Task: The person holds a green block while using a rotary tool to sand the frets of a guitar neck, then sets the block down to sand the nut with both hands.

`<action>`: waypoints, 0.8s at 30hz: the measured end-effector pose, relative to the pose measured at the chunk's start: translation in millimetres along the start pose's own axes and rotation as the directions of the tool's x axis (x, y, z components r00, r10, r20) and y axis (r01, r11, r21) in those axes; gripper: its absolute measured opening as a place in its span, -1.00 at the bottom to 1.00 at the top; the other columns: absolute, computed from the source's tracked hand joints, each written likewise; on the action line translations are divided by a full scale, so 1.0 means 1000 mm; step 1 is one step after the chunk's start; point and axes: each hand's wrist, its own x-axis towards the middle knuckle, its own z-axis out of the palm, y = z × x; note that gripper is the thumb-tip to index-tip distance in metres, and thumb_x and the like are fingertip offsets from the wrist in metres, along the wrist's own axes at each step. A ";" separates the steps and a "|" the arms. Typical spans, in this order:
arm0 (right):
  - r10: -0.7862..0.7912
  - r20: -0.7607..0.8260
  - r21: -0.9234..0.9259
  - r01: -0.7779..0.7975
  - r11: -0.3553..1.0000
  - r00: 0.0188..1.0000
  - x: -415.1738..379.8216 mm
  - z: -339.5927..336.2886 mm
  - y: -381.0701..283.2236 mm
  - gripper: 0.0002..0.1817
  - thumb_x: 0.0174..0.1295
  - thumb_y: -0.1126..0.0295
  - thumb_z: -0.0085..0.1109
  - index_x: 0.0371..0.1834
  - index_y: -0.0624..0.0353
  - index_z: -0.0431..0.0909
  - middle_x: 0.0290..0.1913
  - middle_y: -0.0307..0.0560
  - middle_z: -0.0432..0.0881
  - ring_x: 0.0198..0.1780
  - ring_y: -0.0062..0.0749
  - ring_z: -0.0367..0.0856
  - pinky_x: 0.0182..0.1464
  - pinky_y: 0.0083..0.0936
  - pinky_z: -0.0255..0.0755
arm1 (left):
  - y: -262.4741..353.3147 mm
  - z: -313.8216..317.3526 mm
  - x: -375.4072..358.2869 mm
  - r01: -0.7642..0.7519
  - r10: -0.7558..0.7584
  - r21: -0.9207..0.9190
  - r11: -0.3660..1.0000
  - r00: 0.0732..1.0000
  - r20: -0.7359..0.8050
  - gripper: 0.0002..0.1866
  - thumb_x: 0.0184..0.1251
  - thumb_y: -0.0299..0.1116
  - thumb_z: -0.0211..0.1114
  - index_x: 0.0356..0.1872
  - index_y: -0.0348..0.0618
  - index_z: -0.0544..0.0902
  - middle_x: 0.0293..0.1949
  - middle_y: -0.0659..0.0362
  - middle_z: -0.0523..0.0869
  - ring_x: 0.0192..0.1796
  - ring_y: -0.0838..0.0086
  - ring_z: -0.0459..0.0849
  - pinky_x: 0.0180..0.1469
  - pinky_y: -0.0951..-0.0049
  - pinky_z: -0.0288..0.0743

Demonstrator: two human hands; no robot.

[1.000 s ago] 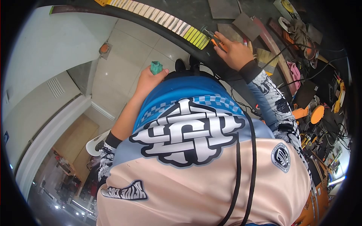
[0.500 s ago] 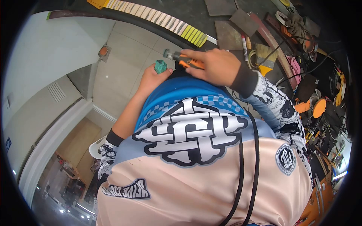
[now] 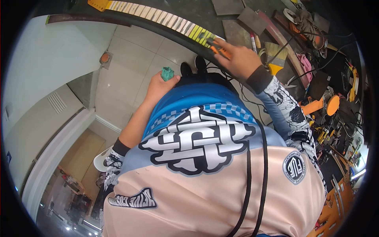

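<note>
My left hand (image 3: 158, 86) is closed around a rough green lump (image 3: 167, 73), which looks like a polishing compound block, held above the floor in front of my body. My right hand (image 3: 244, 61) grips an orange and black rotary tool (image 3: 220, 49). Its front end overlaps the yellow-taped end of a guitar neck (image 3: 162, 17), blurred by motion. Pale tape strips cover most of the neck, with bare dark lines between them. An orange-yellow headstock (image 3: 98, 4) forms its far left end.
Right of the neck lie flat dark plates (image 3: 236, 32), a marker (image 3: 253, 41) and a wide paintbrush (image 3: 275, 57). Black cables (image 3: 316, 39) loop across the cluttered bench beside a pink cloth (image 3: 304, 65). My shoes (image 3: 200, 63) stand on the tiled floor (image 3: 126, 59).
My right hand has carried the rotary tool up and to the right, from beside the green lump to the neck's yellow-taped end. My left hand stays nearly in place.
</note>
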 end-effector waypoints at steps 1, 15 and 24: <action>-0.017 -0.049 -0.026 0.016 1.000 0.999 0.002 0.006 0.013 -0.40 0.35 -0.12 0.22 0.46 -0.36 0.48 -0.30 0.15 0.77 -0.29 0.12 0.79 -0.19 -0.05 0.68 | -0.002 0.002 0.000 -0.009 0.009 -0.008 1.000 1.000 0.003 -0.68 0.30 -0.13 0.49 -0.30 -0.20 0.68 -0.49 0.23 0.70 -0.41 0.53 0.65 -0.29 0.44 0.51; -0.181 -0.061 -0.166 0.169 0.971 0.982 -0.005 0.028 0.024 -0.38 0.39 -0.12 0.21 0.53 -0.46 0.40 -0.37 0.10 0.68 -0.41 0.08 0.77 -0.35 -0.09 0.66 | -0.002 0.027 -0.023 0.043 -0.052 -0.082 0.996 0.993 -0.106 -0.67 0.31 -0.12 0.50 -0.30 -0.20 0.67 -0.49 0.24 0.70 -0.41 0.55 0.65 -0.31 0.45 0.51; -0.162 -0.112 -0.160 0.143 0.977 0.980 0.009 0.024 0.036 -0.37 0.38 -0.11 0.20 0.52 -0.43 0.41 -0.35 0.15 0.72 -0.38 0.10 0.78 -0.30 -0.06 0.67 | 0.000 0.030 -0.029 0.055 -0.066 -0.081 0.995 0.988 -0.139 -0.65 0.29 -0.10 0.50 -0.28 -0.21 0.67 -0.46 0.21 0.72 -0.40 0.53 0.67 -0.29 0.45 0.52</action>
